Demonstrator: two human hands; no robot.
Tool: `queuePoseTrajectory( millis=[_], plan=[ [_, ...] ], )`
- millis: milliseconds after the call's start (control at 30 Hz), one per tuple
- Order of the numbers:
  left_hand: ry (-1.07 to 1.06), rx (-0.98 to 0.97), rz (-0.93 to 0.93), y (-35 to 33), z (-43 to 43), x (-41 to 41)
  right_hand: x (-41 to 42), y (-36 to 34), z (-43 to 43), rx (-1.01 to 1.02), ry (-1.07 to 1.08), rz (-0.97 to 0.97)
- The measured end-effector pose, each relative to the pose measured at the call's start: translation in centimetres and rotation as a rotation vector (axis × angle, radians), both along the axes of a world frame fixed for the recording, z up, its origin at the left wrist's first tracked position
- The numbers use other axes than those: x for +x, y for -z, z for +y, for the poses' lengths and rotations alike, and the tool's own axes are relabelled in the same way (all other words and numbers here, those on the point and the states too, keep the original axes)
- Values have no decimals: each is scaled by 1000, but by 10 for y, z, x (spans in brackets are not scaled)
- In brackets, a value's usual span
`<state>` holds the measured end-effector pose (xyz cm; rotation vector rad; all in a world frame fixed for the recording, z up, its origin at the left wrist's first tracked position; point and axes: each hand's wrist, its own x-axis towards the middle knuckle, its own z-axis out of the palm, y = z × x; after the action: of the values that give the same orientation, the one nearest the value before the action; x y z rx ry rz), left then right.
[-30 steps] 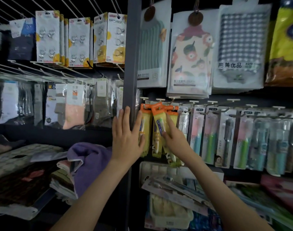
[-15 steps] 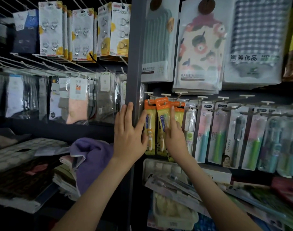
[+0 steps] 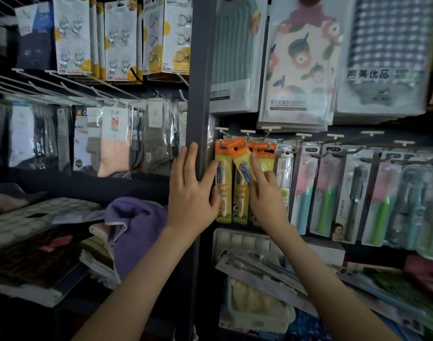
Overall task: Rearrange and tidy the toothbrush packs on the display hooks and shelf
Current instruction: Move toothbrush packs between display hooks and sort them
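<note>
three orange-and-yellow toothbrush packs (image 3: pixel 222 183) hang side by side on the white display hooks (image 3: pixel 247 131) in the middle of the frame, just right of a grey upright post (image 3: pixel 200 82). the left and right packs hang straight; the middle pack (image 3: pixel 242 163) is tilted, its orange top leaning left over its neighbour.

the left hand (image 3: pixel 190 193) lies flat on the post, fingers straight and together, with the thumb stretched right to touch the leftmost pack. the right hand (image 3: pixel 267 195) is just beside it, the two hands close but not touching. its index finger lies straight along the tilted pack and the other fingers are curled. whether the thumb pinches the pack from behind, i cannot tell.

right of these hang a pale pack (image 3: pixel 284 173) and then a row of pink-and-green toothbrush packs (image 3: pixel 326 193) running to the right edge. below, in the lower centre, loose toothbrush packs (image 3: pixel 259 264) lie slanted on the shelf above a pale basket (image 3: pixel 259 311).

a purple towel (image 3: pixel 136 230) sits on the lower left shelf. sock packs (image 3: pixel 114 143) hang at middle left and cards of metal hooks (image 3: pixel 72 33) at upper left. a floral towel pack (image 3: pixel 301 57) and a checked towel pack (image 3: pixel 387 45) fill the upper right.
</note>
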<state>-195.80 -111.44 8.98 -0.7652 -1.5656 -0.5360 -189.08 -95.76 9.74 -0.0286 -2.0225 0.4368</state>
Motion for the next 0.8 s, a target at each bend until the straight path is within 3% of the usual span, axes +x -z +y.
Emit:
queuePoseTrajectory(
  millis=[133, 267, 533, 700, 800],
  plan=[
    [2, -2, 0, 1, 0, -1, -3, 4, -1, -26, 35, -7],
    [1, 6, -3, 1, 1, -2, -12, -3, 0, -150, 117, -132],
    [-55, 8, 8, 1, 0, 2, -39, -14, -13, -22, 438, -366],
    [-162, -11, 16, 18, 17, 22, -7, -8, -5, -27, 355, -377],
    [-92, -52, 2, 33, 46, 47, 30, 2, 20, 22, 312, -368]
  ],
)
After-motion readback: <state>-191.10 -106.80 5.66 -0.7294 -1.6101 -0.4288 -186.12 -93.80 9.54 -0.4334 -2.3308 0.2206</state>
